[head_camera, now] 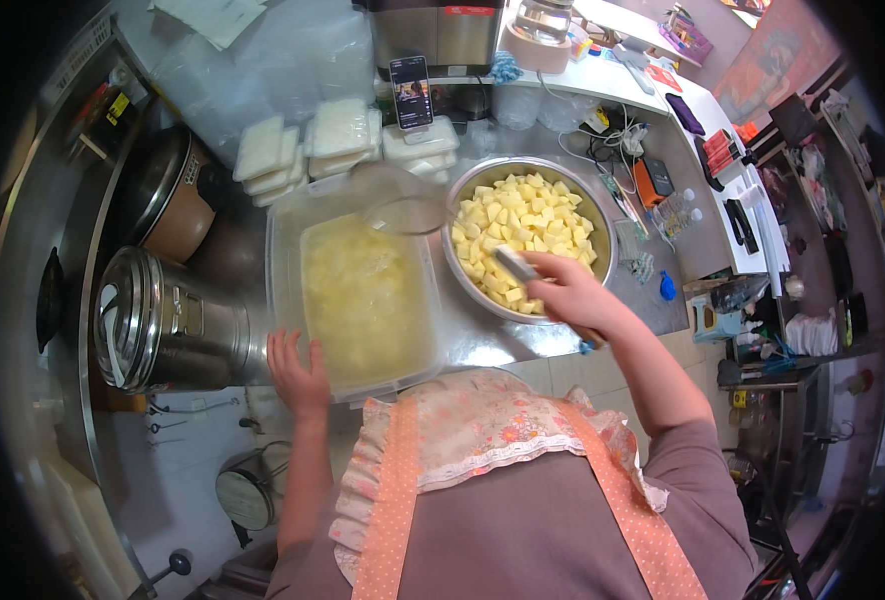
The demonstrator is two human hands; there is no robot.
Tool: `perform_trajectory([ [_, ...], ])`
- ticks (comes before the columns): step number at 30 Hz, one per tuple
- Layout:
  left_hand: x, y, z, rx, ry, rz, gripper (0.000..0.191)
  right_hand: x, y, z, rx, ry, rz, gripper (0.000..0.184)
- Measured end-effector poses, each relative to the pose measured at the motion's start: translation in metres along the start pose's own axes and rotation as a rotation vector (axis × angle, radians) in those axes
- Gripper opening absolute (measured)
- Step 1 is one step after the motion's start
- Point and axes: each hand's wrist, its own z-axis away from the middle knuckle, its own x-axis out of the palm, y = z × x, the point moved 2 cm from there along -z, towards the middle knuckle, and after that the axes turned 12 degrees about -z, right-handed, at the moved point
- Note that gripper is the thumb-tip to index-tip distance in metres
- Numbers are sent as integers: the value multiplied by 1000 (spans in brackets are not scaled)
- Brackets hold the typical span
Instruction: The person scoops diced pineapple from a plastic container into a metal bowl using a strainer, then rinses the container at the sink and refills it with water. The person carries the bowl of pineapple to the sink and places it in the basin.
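My right hand [574, 294] grips the handle of a round skimmer [405, 214], whose head is blurred by motion. The skimmer head hangs over the far right corner of a clear plastic tub [281, 247]. Inside the tub, pale yellow potato pieces [360, 300] lie under cloudy liquid. To the right stands a wide metal bowl [609, 247] heaped with cut potato chunks [529, 217], partly hidden by my right hand and the handle. My left hand [300, 375], fingers apart, is at the tub's near left side; whether it presses on the wall, I cannot tell.
Stacked white-filled packs [341, 131] and a propped phone [412, 94] stand behind the tub. A lidded steel pot [180, 319] and a brown cooker [180, 202] are on the left. Cables [611, 139], plastic bottles [675, 214] and a blue item [667, 286] lie to the right.
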Motion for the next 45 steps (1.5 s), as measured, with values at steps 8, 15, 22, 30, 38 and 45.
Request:
perform_trajectory([
  [8, -2, 2, -1, 4, 33, 33, 35, 142, -10, -156, -555, -114, 1297, 48],
  [15, -1, 2, 1, -28, 31, 61, 35, 167, 3, -204, -487, -53, 1794, 53],
  [22, -3, 5, -1, -32, 35, 63, 34, 149, -29, -185, -130, -424, 1559, 25],
  [30, -5, 9, -3, -28, 26, 48, 33, 147, -11, -132, -73, -875, 1440, 11],
  [38, -5, 10, -3, -15, 33, 51, 34, 162, 108, -143, -788, -1462, 1571, 17],
  [45, -7, 10, -2, -31, 24, 36, 34, 144, 71, -119, 313, -946, 573, 14],
])
